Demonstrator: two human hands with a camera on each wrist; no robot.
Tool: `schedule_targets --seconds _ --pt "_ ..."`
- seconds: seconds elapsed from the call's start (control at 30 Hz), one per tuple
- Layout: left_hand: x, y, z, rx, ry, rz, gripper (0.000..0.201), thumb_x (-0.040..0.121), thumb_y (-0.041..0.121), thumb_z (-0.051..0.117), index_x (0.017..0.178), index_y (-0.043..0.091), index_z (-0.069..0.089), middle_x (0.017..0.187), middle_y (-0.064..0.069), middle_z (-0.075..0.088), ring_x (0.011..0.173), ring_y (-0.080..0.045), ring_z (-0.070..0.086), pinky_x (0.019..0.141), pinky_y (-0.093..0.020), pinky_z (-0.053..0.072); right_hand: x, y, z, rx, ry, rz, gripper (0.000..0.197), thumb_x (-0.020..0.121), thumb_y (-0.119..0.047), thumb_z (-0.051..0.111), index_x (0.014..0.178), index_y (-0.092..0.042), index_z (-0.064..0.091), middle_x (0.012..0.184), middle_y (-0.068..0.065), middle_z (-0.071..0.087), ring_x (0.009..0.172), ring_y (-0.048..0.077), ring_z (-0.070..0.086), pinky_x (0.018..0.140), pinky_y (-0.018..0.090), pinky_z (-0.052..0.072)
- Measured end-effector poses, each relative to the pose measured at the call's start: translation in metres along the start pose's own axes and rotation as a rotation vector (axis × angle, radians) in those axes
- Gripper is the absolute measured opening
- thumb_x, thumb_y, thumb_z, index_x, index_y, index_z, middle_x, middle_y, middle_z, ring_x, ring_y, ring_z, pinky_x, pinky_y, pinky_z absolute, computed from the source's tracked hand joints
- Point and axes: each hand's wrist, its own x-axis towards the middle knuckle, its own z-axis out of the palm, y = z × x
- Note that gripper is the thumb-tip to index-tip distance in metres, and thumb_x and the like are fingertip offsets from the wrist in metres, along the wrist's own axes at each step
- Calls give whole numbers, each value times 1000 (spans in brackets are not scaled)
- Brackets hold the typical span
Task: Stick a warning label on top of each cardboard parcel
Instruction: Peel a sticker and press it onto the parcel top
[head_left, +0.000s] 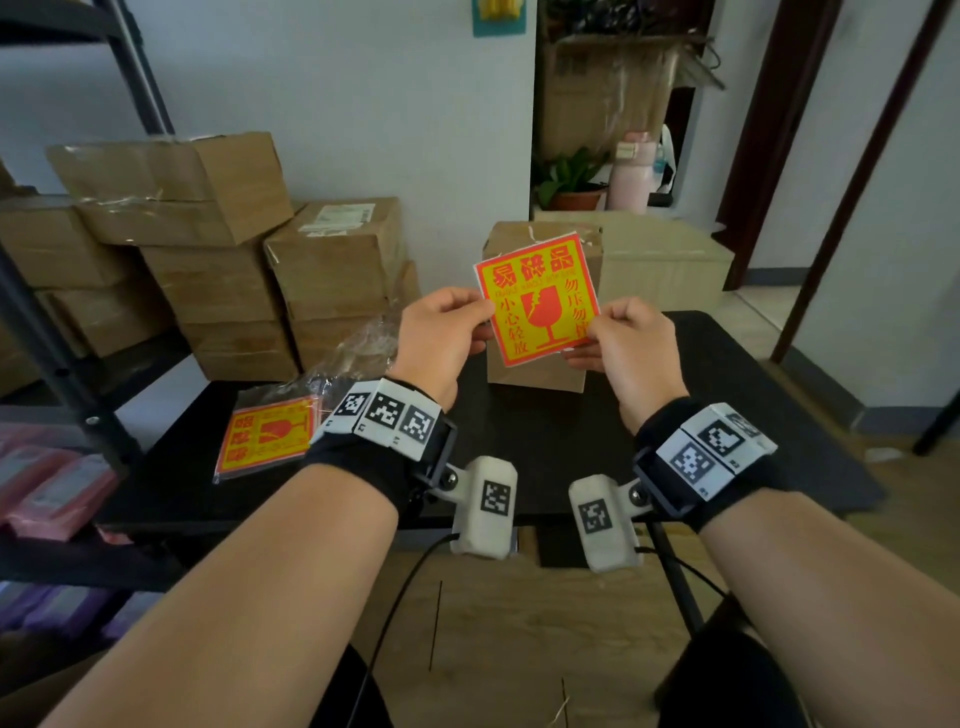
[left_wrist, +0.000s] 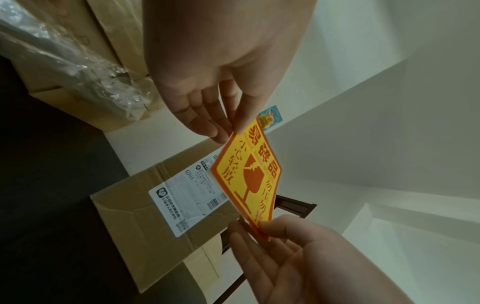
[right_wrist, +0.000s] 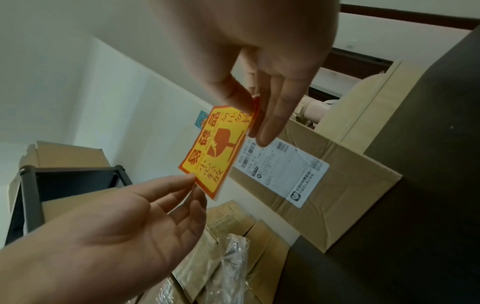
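Observation:
A yellow and red warning label is held up in the air, tilted, above the black table. My left hand pinches its left edge and my right hand pinches its lower right corner. Right behind the label a cardboard parcel stands on the table, mostly hidden by it. The left wrist view has the left hand at the top of the label, with the parcel and its white shipping slip beyond. The right wrist view has the right hand gripping the label near the parcel.
A clear bag with more labels lies on the table's left part. Several cardboard boxes are stacked behind it by the wall. A dark metal shelf with pink packs stands left. A light wooden cabinet is behind the parcel.

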Motion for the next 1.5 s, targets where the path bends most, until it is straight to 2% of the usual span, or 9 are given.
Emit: schedule_targets --seconds 0.13,0.3,0.5,0.63,0.7,0.87,1.03,1.33,1.5 --pt "-5 -2 0 25 -78 -8 3 89 6 64 92 7 66 94 -16 72 74 -17 68 66 -25 58 1 3 -3 -167 95 -121 26 91 -14 62 114 -21 53 104 -9 60 97 7 62 79 23 51" --pt "-8 -3 -5 75 -208 -78 15 89 2 64 104 0 62 96 -18 72 73 -19 70 63 -25 60 2 2 -1 -203 74 -148 26 93 -13 61 118 -21 54 104 -9 59 90 2 60 62 14 44" --pt "-3 -2 -15 72 -181 -99 13 92 10 63 102 1 65 87 -12 72 68 -15 68 63 -26 60 8 10 2 -242 77 -137 22 95 -9 56 114 -20 58 107 -6 62 95 6 62 63 17 49" --pt "-4 -5 -17 120 -199 -123 9 90 5 64 98 2 65 79 -7 73 63 -11 70 66 -26 61 7 16 8 -398 113 -212 34 89 -11 64 120 -24 57 120 -4 57 113 11 54 87 24 47" --pt "-5 -7 -17 113 -211 -127 8 89 4 66 96 3 65 78 -7 74 63 -12 71 67 -27 61 2 14 12 -485 127 -296 27 87 -16 66 111 -27 60 117 -5 59 113 14 52 95 33 45" --pt "-7 -13 -17 73 -270 -189 10 87 3 67 97 0 66 84 -13 74 71 -18 73 70 -29 61 -13 13 21 -446 -95 -319 6 88 -16 66 90 -22 69 90 -11 65 86 1 60 74 17 45" --pt "-11 -16 -16 -35 -328 -238 10 93 2 58 93 0 68 82 -13 71 75 -21 70 72 -28 61 -19 15 22 -383 -186 -296 7 87 -21 69 90 -18 74 91 -8 70 91 6 64 84 26 51" --pt "-7 -15 -16 -38 -388 -219 14 92 8 61 99 1 71 93 -14 74 84 -21 72 82 -31 59 -19 14 22 -316 -218 -261 8 88 -19 68 95 -18 73 92 -5 72 90 8 67 86 29 54" --pt "-6 -17 -18 -56 -422 -223 13 92 4 59 99 1 69 92 -12 74 83 -19 73 78 -28 60 -16 15 21 -298 -233 -246 9 87 -20 70 95 -18 74 92 -5 72 91 8 68 89 35 55"
